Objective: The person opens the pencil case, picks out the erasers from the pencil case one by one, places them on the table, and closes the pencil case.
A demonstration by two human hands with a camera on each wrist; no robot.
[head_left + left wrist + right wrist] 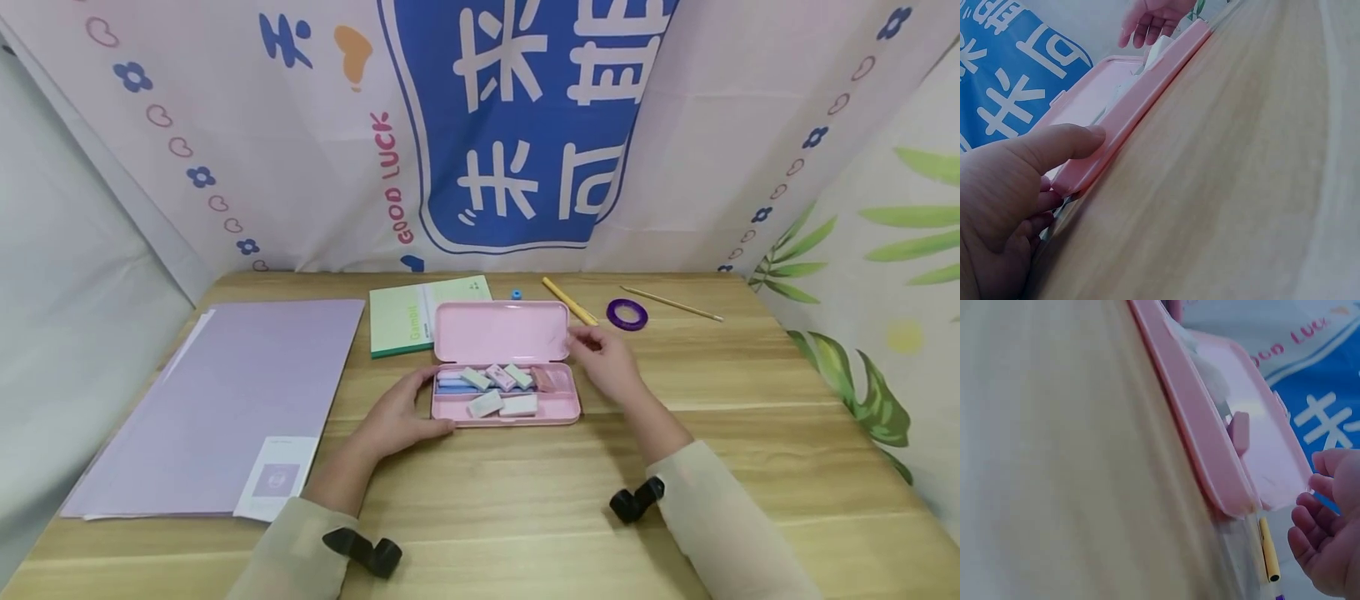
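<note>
A pink pencil case (pixel 504 307) lies on the table with its lid raised. Several erasers, among them a white eraser (pixel 518 406), lie inside it, along with blue and white pens (pixel 452 384) partly covered by them. My left hand (pixel 401 417) grips the case's left end, thumb against the front wall in the left wrist view and fingers round the side. By the lid's right edge is my right hand (pixel 606 360), its fingers loosely bent; in the right wrist view the fingertips (pixel 1317 482) reach the lid's corner, and whether they touch it I cannot tell.
Large purple folder sheets (pixel 247 392) cover the table's left side. Behind the case lie a green notebook (pixel 393 321), a small blue item (pixel 516 294), a yellow pen (pixel 567 300), a purple tape roll (pixel 627 314) and a pencil (pixel 671 303). A printed cloth (pixel 697 167) hangs behind.
</note>
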